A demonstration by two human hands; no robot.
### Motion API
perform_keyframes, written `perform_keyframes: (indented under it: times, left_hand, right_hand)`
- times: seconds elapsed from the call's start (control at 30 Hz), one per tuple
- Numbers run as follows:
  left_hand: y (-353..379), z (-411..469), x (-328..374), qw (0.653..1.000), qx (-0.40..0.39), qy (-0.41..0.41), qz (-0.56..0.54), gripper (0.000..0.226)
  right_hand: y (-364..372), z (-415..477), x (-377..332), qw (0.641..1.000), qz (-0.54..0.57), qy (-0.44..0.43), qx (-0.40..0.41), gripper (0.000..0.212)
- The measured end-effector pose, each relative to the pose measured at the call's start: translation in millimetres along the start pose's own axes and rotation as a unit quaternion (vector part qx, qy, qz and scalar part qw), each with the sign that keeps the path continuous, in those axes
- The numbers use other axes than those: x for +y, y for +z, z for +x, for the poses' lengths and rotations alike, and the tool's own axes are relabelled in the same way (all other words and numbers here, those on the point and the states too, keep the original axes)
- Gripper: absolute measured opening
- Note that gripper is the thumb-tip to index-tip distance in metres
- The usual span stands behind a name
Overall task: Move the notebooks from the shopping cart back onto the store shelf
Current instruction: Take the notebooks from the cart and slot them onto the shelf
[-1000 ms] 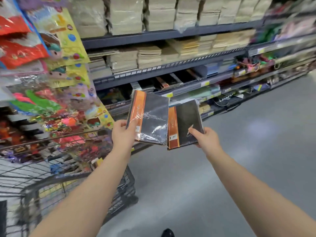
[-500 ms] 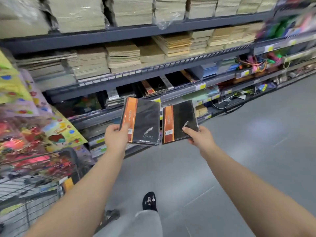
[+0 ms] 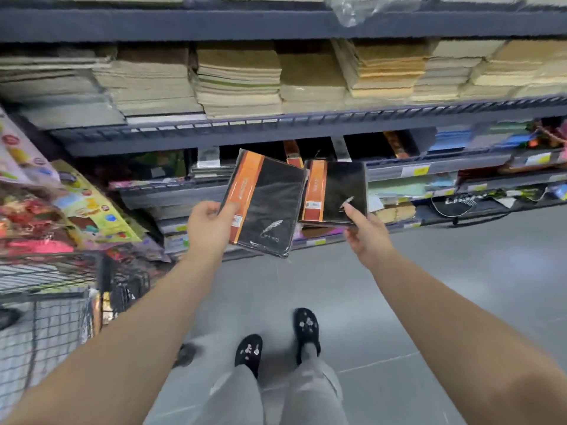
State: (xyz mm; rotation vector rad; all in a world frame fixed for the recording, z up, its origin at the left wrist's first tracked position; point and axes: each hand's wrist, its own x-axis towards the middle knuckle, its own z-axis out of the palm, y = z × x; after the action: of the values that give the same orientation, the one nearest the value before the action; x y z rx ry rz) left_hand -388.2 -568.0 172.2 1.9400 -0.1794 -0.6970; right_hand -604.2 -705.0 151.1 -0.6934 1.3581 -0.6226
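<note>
With each hand's grip, left hand [image 3: 206, 223] and right hand [image 3: 365, 230], clamped on a black orange-spined wrapped notebook [image 3: 266, 204], slide both flat over the dark metal shelf's front edge [image 3: 245, 139].

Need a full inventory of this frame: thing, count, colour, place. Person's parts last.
notebooks: two, black with orange spine band, one in each hand, held in front of the shelf
shelf: dark grey, several tiers, across the top
paper stacks: many, beige, upper tier
matching notebooks: a few, black and orange, tier behind the hands
colourful packs: many, mixed colours, left
shopping cart: one, black wire, lower left
floor: grey
slippers: two, black, bottom centre
trousers: grey
left hand: shut on the left notebook
right hand: shut on the right notebook
</note>
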Motion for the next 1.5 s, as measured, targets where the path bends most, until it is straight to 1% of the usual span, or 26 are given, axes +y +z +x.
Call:
perform_keyframes:
  times: [0.13, 0.23, 0.27, 0.33, 0.4, 0.43, 0.5, 0.53, 0.6, 0.7, 0.77, 0.83, 0.93, 1.0, 1.07, 1.17, 1.2, 1.23, 1.3, 1.33, 1.37, 1.4, 1.43, 1.5]
  left_hand:
    - [14.5, 0.4, -7.3, 0.998, 0.048, -0.031, -0.02, 0.025]
    - [29.8, -1.6, -16.4, 0.993, 0.091, -0.051, -0.051, 0.023]
    - [35.1, -1.7, -18.8, 0.991, 0.103, -0.059, -0.067, 0.024]
    - [44.5, -2.9, -21.1, 0.986, 0.12, -0.074, -0.089, 0.029]
    - [51.7, -3.7, -24.0, 0.982, 0.133, -0.081, -0.103, 0.032]
    - [54.8, -4.3, -25.1, 0.981, 0.138, -0.084, -0.112, 0.032]
    - [59.6, -6.0, -25.9, 0.977, 0.145, -0.092, -0.128, 0.03]
    - [61.5, -6.1, -26.5, 0.976, 0.148, -0.094, -0.132, 0.031]
    - [63.7, -4.9, -29.1, 0.974, 0.152, -0.098, -0.137, 0.033]
    - [63.8, -2.9, -30.9, 0.974, 0.147, -0.102, -0.139, 0.032]
    - [63.6, -2.3, -30.3, 0.974, 0.143, -0.102, -0.14, 0.031]
    - [63.4, -1.0, -29.1, 0.975, 0.142, -0.1, -0.14, 0.03]
    - [65.2, 1.0, -27.2, 0.977, 0.132, -0.099, -0.135, 0.028]
    - [68.0, 1.1, -26.9, 0.979, 0.122, -0.098, -0.131, 0.026]
    - [73.1, 0.8, -25.8, 0.98, 0.106, -0.094, -0.137, 0.025]
    - [86.1, -3.7, -19.8, 0.984, 0.072, -0.088, -0.136, 0.024]
    - [91.8, -5.9, -17.0, 0.985, 0.063, -0.082, -0.137, 0.024]
    - [98.2, -7.6, -15.1, 0.986, 0.054, -0.078, -0.138, 0.024]
    - [111.7, -9.5, -10.3, 0.986, 0.035, -0.08, -0.142, 0.025]
    - [118.3, -9.1, -7.4, 0.985, 0.028, -0.083, -0.151, 0.025]
    - [125.1, -6.6, -5.0, 0.983, 0.023, -0.084, -0.159, 0.025]
    - [131.4, -2.8, -2.4, 0.983, 0.018, -0.086, -0.161, 0.025]
    - [137.3, 2.2, 0.4, 0.983, 0.01, -0.089, -0.159, 0.025]
    - [146.9, 12.6, 8.1, 0.978, -0.025, -0.103, -0.181, 0.023]
  right_hand:
    - [15.1, 41.8, -19.4, 0.998, 0.005, 0.047, -0.049, 0.047]
    - [27.8, 71.7, -32.3, 0.995, -0.011, 0.069, -0.074, 0.067]
    - [32.3, 81.4, -36.7, 0.994, -0.007, 0.076, -0.077, 0.065]
    - [43.0, 99.0, -44.4, 0.993, 0.01, 0.092, -0.077, 0.055]
    - [50.8, 113.0, -46.7, 0.99, 0.03, 0.103, -0.089, 0.056]
    - [52.6, 118.7, -45.0, 0.988, 0.035, 0.112, -0.103, 0.051]
    - [51.6, 122.6, -39.4, 0.982, 0.041, 0.133, -0.129, 0.029]
    - [49.9, 124.0, -35.4, 0.98, 0.04, 0.141, -0.133, 0.023]
    - [47.8, 128.1, -29.7, 0.983, 0.003, 0.135, -0.124, 0.024]
    - [51.9, 137.4, -28.6, 0.982, -0.087, 0.101, -0.13, 0.025]
    - [58.5, 144.7, -32.9, 0.981, -0.118, 0.08, -0.134, 0.025]
    - [66.5, 149.1, -39.4, 0.981, -0.131, 0.076, -0.124, 0.026]
    - [70.5, 145.3, -45.3, 0.985, -0.115, 0.085, -0.097, 0.029]
    - [65.2, 134.5, -43.1, 0.984, -0.133, 0.076, -0.092, 0.028]
    - [53.1, 119.8, -36.6, 0.974, -0.173, 0.082, -0.12, 0.036]
    - [32.0, 95.9, -27.7, 0.937, -0.245, 0.102, -0.227, 0.05]
    - [26.0, 87.9, -26.1, 0.926, -0.254, 0.104, -0.258, 0.051]
    - [20.6, 79.8, -24.7, 0.92, -0.261, 0.099, -0.276, 0.046]
    - [11.0, 66.1, -24.0, 0.914, -0.279, 0.081, -0.285, 0.035]
    - [7.2, 61.6, -24.3, 0.912, -0.282, 0.076, -0.287, 0.036]
    - [3.6, 59.3, -24.7, 0.912, -0.276, 0.076, -0.292, 0.042]
    - [0.7, 59.1, -25.4, 0.916, -0.267, 0.073, -0.29, 0.049]
    - [-0.9, 58.4, -28.0, 0.923, -0.257, 0.069, -0.28, 0.05]
    - [1.1, 61.7, -35.5, 0.941, -0.229, 0.057, -0.241, 0.032]
